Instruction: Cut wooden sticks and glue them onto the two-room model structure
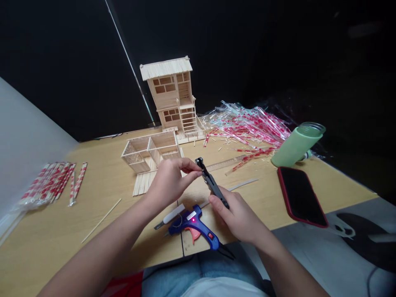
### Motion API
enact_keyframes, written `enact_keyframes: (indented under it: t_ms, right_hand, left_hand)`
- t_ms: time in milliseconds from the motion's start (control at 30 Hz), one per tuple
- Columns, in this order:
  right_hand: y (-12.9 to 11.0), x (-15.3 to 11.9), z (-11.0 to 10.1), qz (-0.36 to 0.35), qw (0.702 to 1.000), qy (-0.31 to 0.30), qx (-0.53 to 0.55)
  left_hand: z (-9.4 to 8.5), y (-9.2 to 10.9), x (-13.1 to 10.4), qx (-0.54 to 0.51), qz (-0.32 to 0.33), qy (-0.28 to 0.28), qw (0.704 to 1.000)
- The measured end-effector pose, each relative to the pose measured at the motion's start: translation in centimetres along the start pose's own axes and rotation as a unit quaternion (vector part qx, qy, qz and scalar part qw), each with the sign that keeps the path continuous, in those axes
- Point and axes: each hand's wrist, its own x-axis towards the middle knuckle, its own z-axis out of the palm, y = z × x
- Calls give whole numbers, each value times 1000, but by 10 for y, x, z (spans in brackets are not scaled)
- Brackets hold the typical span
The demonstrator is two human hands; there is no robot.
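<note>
My right hand (239,214) is wrapped round the handle of a dark folding multi-tool (214,186), its head pointing up and away from me. At that head, the thumb and forefinger of my left hand (168,179) are pinched together; whatever lies between them is too small to make out. Below both hands a blue glue gun (199,225) with a lit red light lies on the table, beside a white-handled craft knife (169,215). Just behind my left hand stands a roofless model room of thin wooden sticks (140,159), partly hidden by the hand.
A two-storey stick house (168,93) stands at the back. Torn red-and-clear wrappers (247,123) heap behind a green bottle (295,144) and a red-cased phone (301,196). Wrapped chopsticks (49,181) lie left, with a loose stick (101,220) nearer. A ruler (227,163) lies centrally.
</note>
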Motion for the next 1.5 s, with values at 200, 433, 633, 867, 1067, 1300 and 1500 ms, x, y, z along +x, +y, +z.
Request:
enact_keyframes:
  t_ms: [200, 433, 633, 867, 1067, 1300, 1500]
  right_hand:
    - [6, 7, 6, -12, 999, 25, -36]
    - [18, 12, 15, 3, 998, 70, -8]
    - [45, 12, -6, 110, 969, 63, 212]
    - [68, 1, -11, 145, 923, 110, 340]
    - [69, -4, -10, 144, 912, 96, 371]
    - [73, -7, -12, 145, 905, 81, 391]
    - [74, -8, -12, 144, 906, 75, 392]
  left_hand:
    - [5, -4, 1, 24, -7, 3, 1000]
    - [8, -8, 9, 66, -22, -14, 997]
    - [-20, -41, 8, 156, -24, 7, 987]
    - [-44, -122, -8, 325, -92, -9, 941]
    - [-26, -149, -6, 436, -75, -21, 897]
    - [-15, -148, -4, 457, -119, -44, 880]
    - [-15, -151, -4, 445, -152, -54, 881]
